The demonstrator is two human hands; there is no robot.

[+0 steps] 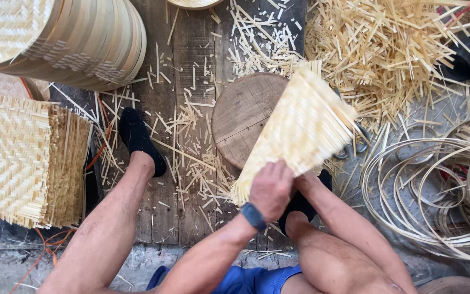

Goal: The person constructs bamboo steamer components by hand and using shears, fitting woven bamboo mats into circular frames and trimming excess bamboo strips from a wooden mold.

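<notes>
The dark plank floor (161,179) runs under everything, littered with short pale bamboo offcuts. A deep heap of loose pale bamboo splinters (382,49) fills the top right corner. At the top left stands a tall stack of round pale bamboo steamer frames with woven tops (77,41), lying tilted. Below it, at the left edge, sits a stack of flat square woven bamboo mats with frayed edges (14,158). At the right lies a tangle of thin bent bamboo hoops (431,190).

In the middle stands a round brown wooden block (240,117). Across its right half rests a pale square woven bamboo mat (303,128), tilted, one corner pointing up toward the splinter heap and its near edge at the person's hands. Just beside the mat's right edge a pair of grey metal scissor handles (354,147) shows, the blades hidden.

The left hand (270,188), with a blue band on the wrist, lies fingers curled over the mat's near edge, gripping it. The right hand is hidden behind the left hand and the mat; only its forearm (338,218) shows, so its grip cannot be judged.

A black slipper (137,139) covers the left foot on the planks.
</notes>
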